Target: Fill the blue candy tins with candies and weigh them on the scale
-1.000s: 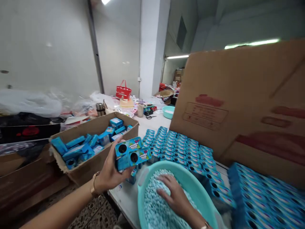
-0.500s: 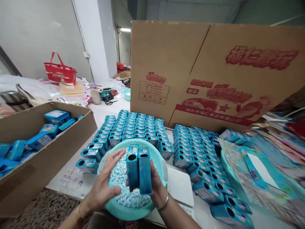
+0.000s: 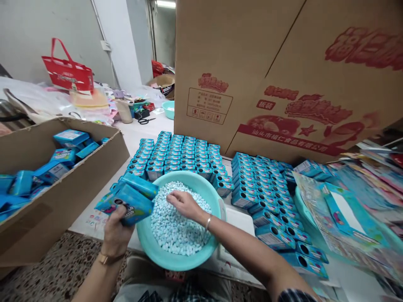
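My left hand (image 3: 118,230) is closed around two small blue boxes (image 3: 134,204), tilted on their sides left of the basin. One box end overlaps the basin's left rim. The turquoise basin (image 3: 176,263) is filled with small pale blue and white pellets (image 3: 181,237). Over the pellets hovers my right hand (image 3: 186,204), its fingers curled together; whatever may be in them is hidden. Behind the basin stand close rows of blue boxes (image 3: 179,157), with round holes in the tops of the nearer ones.
More boxes (image 3: 270,201) stand in rows at the right, beside a white flat device (image 3: 241,222). An open carton (image 3: 78,180) of blue boxes is at the left. A large printed carton (image 3: 248,75) walls off the back. Scissors (image 3: 146,121) lie farther back.
The two boxes have passed from my right hand to my left and moved left, now tilted. My right hand has moved in over the pellets. The view has dipped downward.
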Motion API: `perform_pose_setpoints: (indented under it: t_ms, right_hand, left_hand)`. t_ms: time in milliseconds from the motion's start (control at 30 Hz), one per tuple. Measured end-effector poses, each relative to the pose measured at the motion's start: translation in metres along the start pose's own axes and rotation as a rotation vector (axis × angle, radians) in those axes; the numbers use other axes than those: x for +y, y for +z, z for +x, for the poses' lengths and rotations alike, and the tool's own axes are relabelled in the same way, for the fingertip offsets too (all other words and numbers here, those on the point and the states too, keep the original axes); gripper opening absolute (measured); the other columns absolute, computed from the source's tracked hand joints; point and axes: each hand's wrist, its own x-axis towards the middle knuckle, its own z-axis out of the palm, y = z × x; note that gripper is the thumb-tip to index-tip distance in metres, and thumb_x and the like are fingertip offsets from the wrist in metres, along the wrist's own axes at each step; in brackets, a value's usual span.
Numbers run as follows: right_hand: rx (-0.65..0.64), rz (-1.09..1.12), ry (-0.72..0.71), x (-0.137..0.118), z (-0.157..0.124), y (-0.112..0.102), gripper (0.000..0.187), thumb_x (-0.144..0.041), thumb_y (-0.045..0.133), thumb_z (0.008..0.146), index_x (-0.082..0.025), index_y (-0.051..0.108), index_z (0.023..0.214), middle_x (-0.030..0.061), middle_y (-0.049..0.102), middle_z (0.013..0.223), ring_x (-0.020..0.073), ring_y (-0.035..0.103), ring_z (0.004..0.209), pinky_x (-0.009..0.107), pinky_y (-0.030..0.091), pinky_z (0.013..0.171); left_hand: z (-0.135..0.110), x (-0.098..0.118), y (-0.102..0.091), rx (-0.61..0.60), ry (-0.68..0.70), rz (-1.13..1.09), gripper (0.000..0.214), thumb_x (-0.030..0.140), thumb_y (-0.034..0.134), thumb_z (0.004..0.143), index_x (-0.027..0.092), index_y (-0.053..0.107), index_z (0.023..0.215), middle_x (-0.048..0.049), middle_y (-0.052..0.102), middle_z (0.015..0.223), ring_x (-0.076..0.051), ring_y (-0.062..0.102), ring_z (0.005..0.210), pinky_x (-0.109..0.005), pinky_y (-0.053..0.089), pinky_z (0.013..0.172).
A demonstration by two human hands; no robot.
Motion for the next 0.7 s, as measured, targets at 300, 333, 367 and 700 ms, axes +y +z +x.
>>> perform_pose_setpoints:
  t_ms: [300,333,367,700]
  right_hand:
    - [0.046,-0.488,-0.155,0.054,0.062,-0.006,0.02,-0.033,0.063,0.086,-0.024,0.075,0.099,0.006,0.066,0.105,0.0206,0.051,0.098,0.035,0.036,0.094]
    - [0.023,-0.475,-0.143,0.057,0.062,-0.006,0.016,-0.03,0.065,0.083,-0.024,0.076,0.094,0.0054,0.066,0.103,0.0202,0.052,0.097,0.035,0.036,0.093]
    - [0.003,-0.458,-0.128,0.059,0.062,-0.006,0.014,-0.029,0.068,0.081,-0.024,0.076,0.089,0.0048,0.067,0.101,0.0199,0.053,0.095,0.034,0.037,0.092]
    - [0.085,-0.145,0.197,0.064,0.028,-0.048,0.02,-0.041,0.075,0.062,-0.021,0.072,0.059,-0.0029,0.064,0.057,0.0151,0.053,0.061,0.028,0.043,0.066]
  left_hand:
    - [0.007,0.024,0.018,-0.35,0.189,0.766,0.065,0.039,0.077,0.064,0.021,0.051,0.12,-0.0091,0.063,0.111,-0.031,0.06,0.103,-0.045,0.05,0.089]
    - [0.007,0.027,0.025,-0.429,0.253,0.915,0.059,0.037,0.074,0.066,0.021,0.052,0.118,-0.0102,0.062,0.111,-0.032,0.059,0.105,-0.046,0.048,0.09]
    - [0.006,0.029,0.032,-0.511,0.291,1.051,0.053,0.033,0.071,0.067,0.02,0.053,0.116,-0.0112,0.062,0.109,-0.033,0.058,0.105,-0.047,0.047,0.09]
    - [0.011,0.013,0.086,-0.919,0.228,1.463,0.05,0.016,0.066,0.058,0.012,0.056,0.107,-0.0209,0.063,0.105,-0.039,0.06,0.099,-0.046,0.05,0.076]
